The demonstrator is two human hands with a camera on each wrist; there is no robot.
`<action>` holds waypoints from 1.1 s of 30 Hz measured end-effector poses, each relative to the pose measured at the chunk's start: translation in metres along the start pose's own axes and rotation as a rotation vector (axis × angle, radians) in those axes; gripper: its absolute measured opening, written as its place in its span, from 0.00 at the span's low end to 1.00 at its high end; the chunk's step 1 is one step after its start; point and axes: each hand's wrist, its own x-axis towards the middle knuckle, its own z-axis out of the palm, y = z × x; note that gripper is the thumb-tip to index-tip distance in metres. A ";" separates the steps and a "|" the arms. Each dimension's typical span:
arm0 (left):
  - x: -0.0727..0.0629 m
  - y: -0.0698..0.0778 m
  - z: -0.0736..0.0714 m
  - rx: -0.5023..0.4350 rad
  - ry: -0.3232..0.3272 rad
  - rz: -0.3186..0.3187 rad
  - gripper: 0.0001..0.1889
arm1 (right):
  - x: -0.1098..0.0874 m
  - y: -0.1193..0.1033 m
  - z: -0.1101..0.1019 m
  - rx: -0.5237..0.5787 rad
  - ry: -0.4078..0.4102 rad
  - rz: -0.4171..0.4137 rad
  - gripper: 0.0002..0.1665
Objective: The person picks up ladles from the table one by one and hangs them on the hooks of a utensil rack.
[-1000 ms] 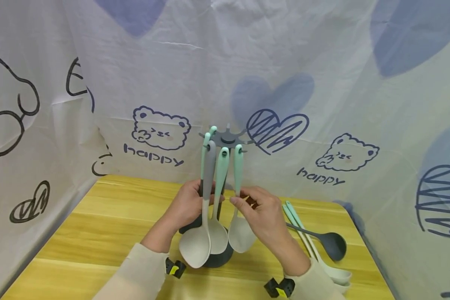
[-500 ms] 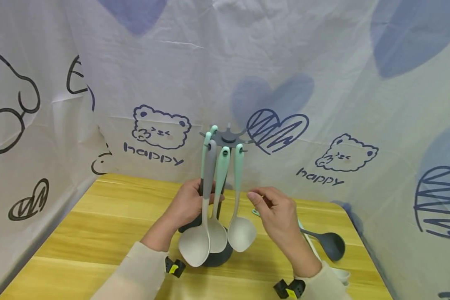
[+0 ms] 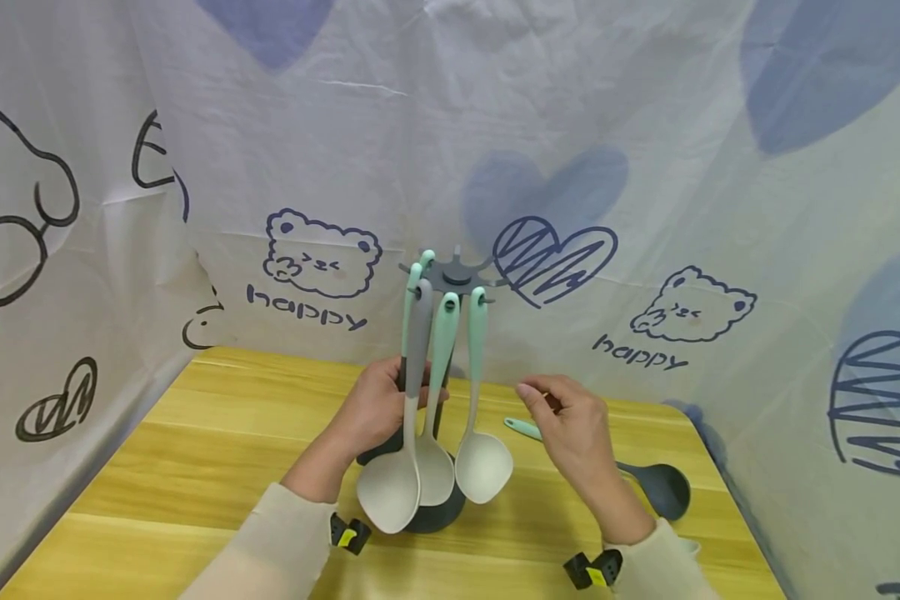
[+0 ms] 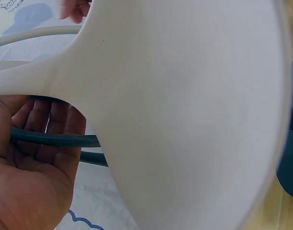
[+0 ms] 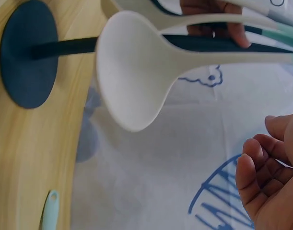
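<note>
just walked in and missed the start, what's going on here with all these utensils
A person's left hand grips the post of a utensil stand, reaching behind the utensils hanging from it. Their right hand holds nothing, its fingers loosely curled, apart from the nearest hanging white ladle. A dark ladle and a green-handled utensil lie on the table.
</note>
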 end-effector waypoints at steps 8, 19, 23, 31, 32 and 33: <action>0.000 -0.001 0.000 -0.001 -0.001 0.001 0.12 | -0.004 0.030 0.003 -0.104 -0.006 0.051 0.07; -0.001 0.000 0.001 -0.008 -0.003 0.008 0.12 | -0.015 0.091 0.008 -0.241 -0.101 0.120 0.09; -0.001 0.000 0.001 -0.012 -0.003 0.004 0.12 | -0.017 0.111 0.008 -0.251 -0.150 0.201 0.11; -0.001 0.000 0.000 -0.018 -0.004 0.009 0.12 | -0.018 0.139 0.002 -0.305 -0.201 0.323 0.16; -0.001 0.000 0.000 -0.016 -0.003 0.009 0.12 | -0.018 0.142 0.001 -0.308 -0.208 0.334 0.16; 0.000 -0.001 0.000 -0.013 -0.001 0.006 0.11 | -0.018 0.144 0.001 -0.313 -0.212 0.342 0.16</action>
